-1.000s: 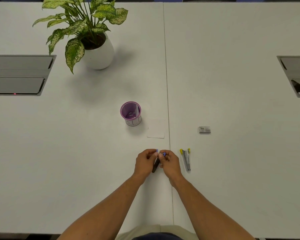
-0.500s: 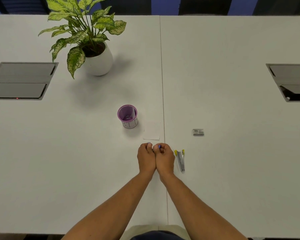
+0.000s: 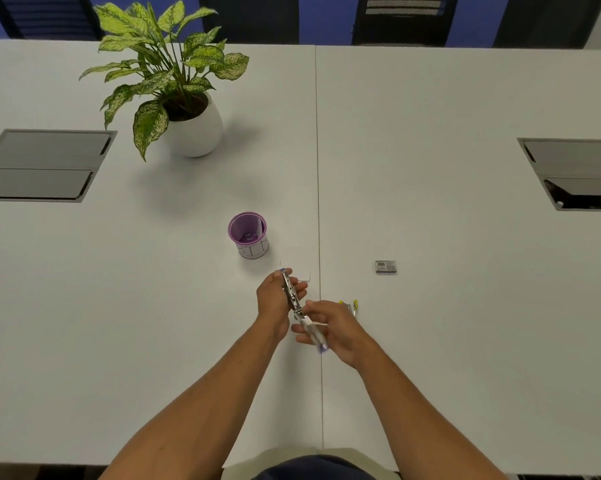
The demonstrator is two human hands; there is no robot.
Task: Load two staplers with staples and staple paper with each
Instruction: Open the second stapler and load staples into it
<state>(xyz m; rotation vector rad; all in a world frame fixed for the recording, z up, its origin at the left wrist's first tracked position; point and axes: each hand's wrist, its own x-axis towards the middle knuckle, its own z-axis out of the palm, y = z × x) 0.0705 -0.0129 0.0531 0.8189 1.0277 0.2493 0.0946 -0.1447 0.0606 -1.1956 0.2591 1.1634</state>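
While both hands work above the white table point(image 3: 430, 341), a blue-tipped stapler point(image 3: 294, 299) is swung open | left hand point(image 3: 275, 303) grips its far half | right hand point(image 3: 333, 329) holds the near half | paper point(image 3: 301, 268) just beyond | yellow stapler point(image 3: 351, 306) right | staple box point(image 3: 385, 267) far right | purple cup point(image 3: 249, 235) beyond.

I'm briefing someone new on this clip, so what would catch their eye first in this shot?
First the two hands at the near middle: the left hand and right hand hold a blue stapler swung open between them. Next the leafy potted plant at the far left, then the purple cup just beyond the hands.
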